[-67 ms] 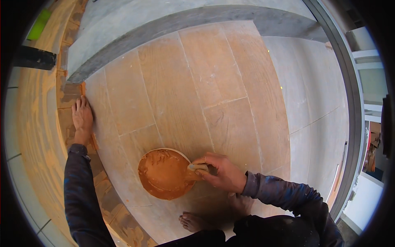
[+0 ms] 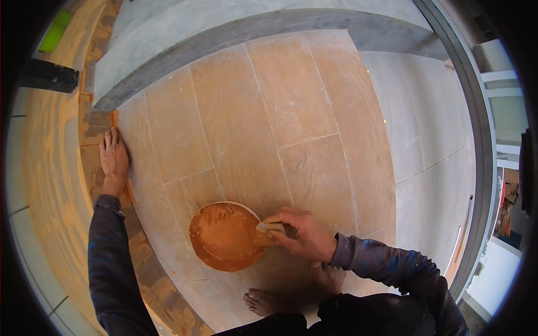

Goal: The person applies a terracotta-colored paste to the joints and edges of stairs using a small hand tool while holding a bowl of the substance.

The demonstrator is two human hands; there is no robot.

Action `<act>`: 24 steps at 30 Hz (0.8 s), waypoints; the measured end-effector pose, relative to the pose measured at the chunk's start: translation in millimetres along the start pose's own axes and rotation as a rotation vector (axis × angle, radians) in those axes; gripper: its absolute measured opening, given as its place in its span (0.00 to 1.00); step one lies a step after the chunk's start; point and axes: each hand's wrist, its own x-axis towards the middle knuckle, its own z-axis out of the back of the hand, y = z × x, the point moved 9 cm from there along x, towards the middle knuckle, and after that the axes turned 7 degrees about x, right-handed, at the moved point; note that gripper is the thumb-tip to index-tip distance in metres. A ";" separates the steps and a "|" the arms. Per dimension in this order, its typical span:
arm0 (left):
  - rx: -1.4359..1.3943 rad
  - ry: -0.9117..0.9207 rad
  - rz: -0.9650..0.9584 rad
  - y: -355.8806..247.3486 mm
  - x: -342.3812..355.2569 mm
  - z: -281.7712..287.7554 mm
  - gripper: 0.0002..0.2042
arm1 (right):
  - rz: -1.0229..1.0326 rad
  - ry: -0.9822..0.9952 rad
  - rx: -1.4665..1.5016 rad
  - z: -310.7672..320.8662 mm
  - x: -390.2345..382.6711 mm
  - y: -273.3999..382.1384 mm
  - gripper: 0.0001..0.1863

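The round tub (image 2: 243,205) of orange mixture (image 2: 225,236) stands upright.

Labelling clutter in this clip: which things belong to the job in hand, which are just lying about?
In use:
- right hand
- pale tool (kind unclear)
- bowl
- orange paste
- left hand
- smeared strip

Apparently unused:
- green object
- black bar

Orange-brown paste (image 2: 227,238), tan wood-grained floor tiles (image 2: 235,129), grey ledge (image 2: 269,25), dark sleeves (image 2: 386,255) with blue patches
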 end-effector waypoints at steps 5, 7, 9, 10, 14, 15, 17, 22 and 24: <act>-0.057 0.229 -0.023 -2.3 8.1 6.7 0.21 | -0.036 0.005 0.004 -1.4 2.3 0.5 0.16; -0.051 0.123 -0.010 9.8 4.8 0.9 0.22 | 0.020 -0.003 0.003 -4.6 2.6 5.5 0.16; -0.079 -0.021 -0.040 5.3 2.2 12.1 0.26 | 0.052 -0.034 -0.017 -3.8 1.9 7.2 0.15; -0.079 -0.024 -0.042 6.4 4.8 11.5 0.26 | 0.048 -0.035 -0.004 -4.9 2.3 6.8 0.16; -0.091 0.040 0.038 13.0 7.8 -2.6 0.21 | 0.029 -0.040 0.010 -4.4 -1.5 4.5 0.15; -0.051 0.073 0.024 7.0 9.2 -3.7 0.19 | 0.022 -0.055 0.001 -1.7 -2.2 4.2 0.15; -0.058 0.032 0.049 7.9 8.4 -2.7 0.17 | 0.015 -0.046 -0.029 -3.8 -1.8 6.4 0.15; 0.020 0.005 0.025 0.2 6.5 -12.0 0.14 | 0.066 -0.094 -0.038 1.4 -15.8 9.8 0.14; 0.027 0.014 0.017 -4.0 -3.0 -13.5 0.14 | 0.115 -0.149 -0.039 10.6 -28.9 19.0 0.14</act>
